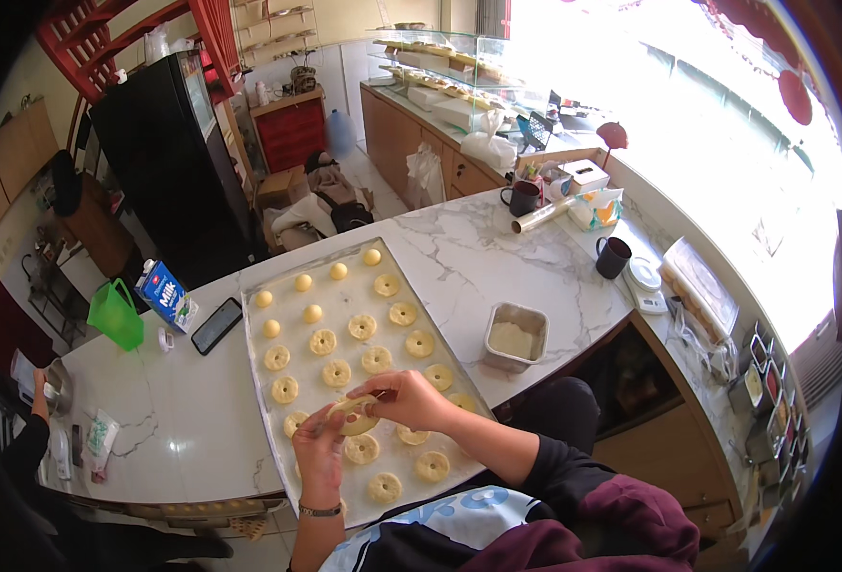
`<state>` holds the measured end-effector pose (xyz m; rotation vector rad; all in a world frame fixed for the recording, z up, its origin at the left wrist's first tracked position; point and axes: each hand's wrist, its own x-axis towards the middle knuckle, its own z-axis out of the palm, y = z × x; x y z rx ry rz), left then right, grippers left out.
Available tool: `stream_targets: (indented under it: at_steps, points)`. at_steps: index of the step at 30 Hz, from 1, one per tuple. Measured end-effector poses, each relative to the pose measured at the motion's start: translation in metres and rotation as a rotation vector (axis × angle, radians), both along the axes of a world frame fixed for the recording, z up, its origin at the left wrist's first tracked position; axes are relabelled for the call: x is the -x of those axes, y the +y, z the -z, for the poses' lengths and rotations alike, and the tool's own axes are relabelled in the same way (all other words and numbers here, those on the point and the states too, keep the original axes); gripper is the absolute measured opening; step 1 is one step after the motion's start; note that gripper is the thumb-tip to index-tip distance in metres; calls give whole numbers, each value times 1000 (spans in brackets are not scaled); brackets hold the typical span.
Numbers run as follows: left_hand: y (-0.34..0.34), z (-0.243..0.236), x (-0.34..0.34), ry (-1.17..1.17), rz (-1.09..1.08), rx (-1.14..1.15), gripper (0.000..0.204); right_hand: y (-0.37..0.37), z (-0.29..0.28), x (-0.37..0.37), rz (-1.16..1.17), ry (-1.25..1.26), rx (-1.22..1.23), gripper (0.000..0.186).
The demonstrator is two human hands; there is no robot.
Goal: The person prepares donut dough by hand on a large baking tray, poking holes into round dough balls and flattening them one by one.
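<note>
- The left hand rises from the lower edge, wrist upright with a dark bracelet, its fingers pinching a dough ring.
- The right hand reaches in from the lower right, forearm slanting leftward, its bent fingers gripping the same ring.
- That ring is held above the lower middle of a lined tray, where more dough rings sit in rows, with dough balls at the far end.
- The tray lies on a white, grey-veined desk; a metal tin stands to its right, a phone, blue carton and green pitcher to its left.
- Behind are a black fridge and a glass display case; another person's hand shows at far left.
</note>
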<state>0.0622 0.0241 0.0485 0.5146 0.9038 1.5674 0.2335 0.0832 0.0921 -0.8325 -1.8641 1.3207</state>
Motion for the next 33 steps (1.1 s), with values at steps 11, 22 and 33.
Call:
stream_targets:
  at_steps: [11, 22, 33]
  points:
    - [-10, 6, 14, 0, 96, 44, 22, -7, -2, 13, -8, -66, -46, 29]
    - [-23, 7, 23, 13, 132, 32, 16, -19, 1, 24, -93, -51, -3, 28]
    - [-26, -1, 18, 112, 98, 49, 14, -22, -1, 17, -99, -71, -20, 27]
